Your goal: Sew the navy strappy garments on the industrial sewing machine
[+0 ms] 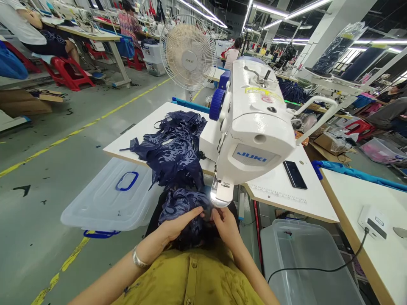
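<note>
A white sewing machine (254, 123) stands on a white table (286, 190), its lamp lit over the needle area. Navy lace fabric (174, 148) is heaped on the table left of the machine and trails down to my lap. My left hand (179, 224) lies on the fabric with fingers stretched toward the needle, pressing the cloth. My right hand (226, 224) pinches the fabric edge just below the presser foot, fingers closed on it. A silver bracelet sits on my left wrist.
A black phone (294, 174) lies on the table right of the machine. A clear plastic bin with lid (108, 199) sits on the floor at left, another bin (302, 262) at right. A standing fan (188, 53) is behind the table. Other workers sit at distant tables.
</note>
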Action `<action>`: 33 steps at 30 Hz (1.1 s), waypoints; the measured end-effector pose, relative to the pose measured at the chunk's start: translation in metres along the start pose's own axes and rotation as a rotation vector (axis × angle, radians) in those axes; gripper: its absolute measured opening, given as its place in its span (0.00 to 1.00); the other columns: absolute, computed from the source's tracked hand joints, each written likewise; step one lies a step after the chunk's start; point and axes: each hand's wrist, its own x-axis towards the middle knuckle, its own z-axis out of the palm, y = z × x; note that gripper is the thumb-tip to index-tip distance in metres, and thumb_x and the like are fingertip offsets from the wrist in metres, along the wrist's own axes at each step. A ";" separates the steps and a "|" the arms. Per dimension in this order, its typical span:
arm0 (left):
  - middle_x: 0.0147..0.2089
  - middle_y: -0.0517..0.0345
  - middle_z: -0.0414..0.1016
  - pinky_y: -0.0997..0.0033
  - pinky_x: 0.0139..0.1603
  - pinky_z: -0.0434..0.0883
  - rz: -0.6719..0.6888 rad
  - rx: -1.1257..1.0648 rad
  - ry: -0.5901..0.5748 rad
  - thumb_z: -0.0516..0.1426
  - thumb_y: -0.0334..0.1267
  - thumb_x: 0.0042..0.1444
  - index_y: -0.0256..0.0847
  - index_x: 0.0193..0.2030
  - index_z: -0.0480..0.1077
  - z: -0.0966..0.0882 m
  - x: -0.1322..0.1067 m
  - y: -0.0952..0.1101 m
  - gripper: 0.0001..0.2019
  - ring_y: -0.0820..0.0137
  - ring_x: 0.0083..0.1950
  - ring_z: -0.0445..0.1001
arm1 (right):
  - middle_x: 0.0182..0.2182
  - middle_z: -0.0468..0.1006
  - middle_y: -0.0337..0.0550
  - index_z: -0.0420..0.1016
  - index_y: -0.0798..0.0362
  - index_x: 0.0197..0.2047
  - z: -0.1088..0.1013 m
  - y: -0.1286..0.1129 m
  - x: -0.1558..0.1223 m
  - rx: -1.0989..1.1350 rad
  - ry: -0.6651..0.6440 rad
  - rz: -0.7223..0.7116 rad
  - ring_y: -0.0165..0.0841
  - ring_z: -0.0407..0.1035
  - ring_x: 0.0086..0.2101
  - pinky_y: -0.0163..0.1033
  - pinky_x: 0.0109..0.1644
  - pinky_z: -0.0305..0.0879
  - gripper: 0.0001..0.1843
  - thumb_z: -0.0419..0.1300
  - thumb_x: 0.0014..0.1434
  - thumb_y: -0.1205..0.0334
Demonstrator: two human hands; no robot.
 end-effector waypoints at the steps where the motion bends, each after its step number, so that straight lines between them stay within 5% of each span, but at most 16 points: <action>1: 0.29 0.58 0.77 0.70 0.43 0.75 -0.044 -0.024 -0.014 0.63 0.43 0.50 0.40 0.21 0.73 -0.003 0.000 0.003 0.12 0.67 0.34 0.76 | 0.24 0.72 0.37 0.72 0.53 0.39 -0.007 0.000 0.001 0.032 -0.008 0.032 0.30 0.66 0.22 0.34 0.28 0.64 0.13 0.52 0.61 0.54; 3: 0.20 0.61 0.70 0.75 0.31 0.74 -0.145 -0.160 -0.042 0.62 0.38 0.52 0.38 0.18 0.70 -0.014 0.001 0.014 0.14 0.73 0.24 0.71 | 0.21 0.68 0.34 0.71 0.53 0.40 -0.029 0.001 0.003 0.038 -0.044 0.081 0.27 0.60 0.19 0.33 0.23 0.58 0.14 0.52 0.61 0.53; 5: 0.20 0.65 0.68 0.80 0.27 0.71 -0.140 -0.343 0.016 0.60 0.30 0.52 0.38 0.26 0.73 -0.031 0.001 0.029 0.05 0.78 0.21 0.68 | 0.22 0.69 0.34 0.72 0.52 0.42 -0.056 0.000 0.004 -0.087 -0.071 0.089 0.28 0.62 0.21 0.33 0.25 0.59 0.14 0.53 0.61 0.53; 8: 0.34 0.64 0.77 0.83 0.28 0.71 0.109 -0.415 0.217 0.59 0.27 0.52 0.42 0.41 0.73 -0.053 -0.002 0.047 0.10 0.83 0.22 0.67 | 0.25 0.76 0.38 0.75 0.49 0.42 -0.084 -0.007 0.001 -0.397 -0.092 0.057 0.34 0.70 0.27 0.36 0.33 0.62 0.12 0.54 0.61 0.55; 10: 0.38 0.60 0.78 0.80 0.29 0.73 0.205 -0.292 0.185 0.61 0.34 0.54 0.43 0.44 0.73 -0.054 -0.007 0.049 0.11 0.80 0.25 0.69 | 0.32 0.81 0.39 0.77 0.46 0.43 -0.079 -0.018 -0.002 -0.511 -0.155 -0.026 0.36 0.74 0.34 0.37 0.38 0.64 0.11 0.54 0.62 0.58; 13: 0.27 0.60 0.75 0.76 0.32 0.72 0.177 0.117 -0.123 0.63 0.43 0.53 0.42 0.45 0.76 -0.033 -0.017 0.037 0.14 0.73 0.28 0.70 | 0.39 0.82 0.39 0.79 0.44 0.42 -0.045 -0.039 -0.005 -0.519 -0.293 -0.225 0.36 0.75 0.40 0.36 0.42 0.64 0.11 0.55 0.62 0.62; 16: 0.25 0.57 0.76 0.74 0.30 0.70 0.147 0.438 -0.305 0.65 0.42 0.48 0.40 0.35 0.79 -0.008 -0.026 0.027 0.09 0.71 0.27 0.71 | 0.31 0.80 0.38 0.79 0.47 0.36 -0.016 -0.058 -0.006 -0.445 -0.435 -0.278 0.30 0.74 0.29 0.32 0.33 0.63 0.10 0.55 0.61 0.64; 18: 0.27 0.57 0.76 0.73 0.27 0.68 0.144 0.472 -0.261 0.66 0.43 0.47 0.40 0.31 0.78 -0.005 -0.028 0.028 0.09 0.70 0.25 0.69 | 0.27 0.77 0.35 0.78 0.48 0.40 -0.019 -0.065 -0.006 -0.309 -0.546 -0.163 0.25 0.68 0.21 0.30 0.26 0.61 0.11 0.54 0.62 0.62; 21: 0.22 0.60 0.70 0.73 0.27 0.67 0.164 0.426 -0.070 0.64 0.47 0.49 0.41 0.24 0.75 -0.029 -0.026 0.042 0.12 0.71 0.25 0.65 | 0.24 0.74 0.33 0.74 0.48 0.50 -0.052 -0.066 -0.005 -0.136 -0.572 0.066 0.23 0.62 0.18 0.28 0.21 0.58 0.15 0.53 0.63 0.56; 25: 0.20 0.59 0.66 0.79 0.33 0.68 0.117 0.413 0.117 0.62 0.54 0.50 0.42 0.11 0.63 -0.080 -0.019 0.061 0.25 0.70 0.30 0.67 | 0.21 0.70 0.34 0.76 0.51 0.40 -0.098 -0.061 -0.003 -0.183 -0.456 0.142 0.25 0.62 0.21 0.29 0.24 0.58 0.13 0.55 0.62 0.53; 29: 0.25 0.60 0.72 0.76 0.34 0.69 0.141 0.372 0.272 0.63 0.54 0.49 0.44 0.37 0.78 -0.093 -0.017 0.067 0.16 0.70 0.28 0.66 | 0.27 0.74 0.37 0.76 0.52 0.34 -0.108 -0.065 0.000 -0.280 -0.343 -0.019 0.28 0.64 0.27 0.31 0.30 0.60 0.14 0.56 0.62 0.52; 33: 0.23 0.62 0.71 0.75 0.36 0.68 0.300 0.480 0.130 0.58 0.54 0.55 0.45 0.51 0.75 -0.055 -0.025 0.063 0.22 0.70 0.28 0.67 | 0.30 0.78 0.37 0.78 0.49 0.36 -0.087 -0.083 0.003 -0.361 -0.384 -0.138 0.30 0.68 0.30 0.32 0.33 0.60 0.12 0.56 0.62 0.54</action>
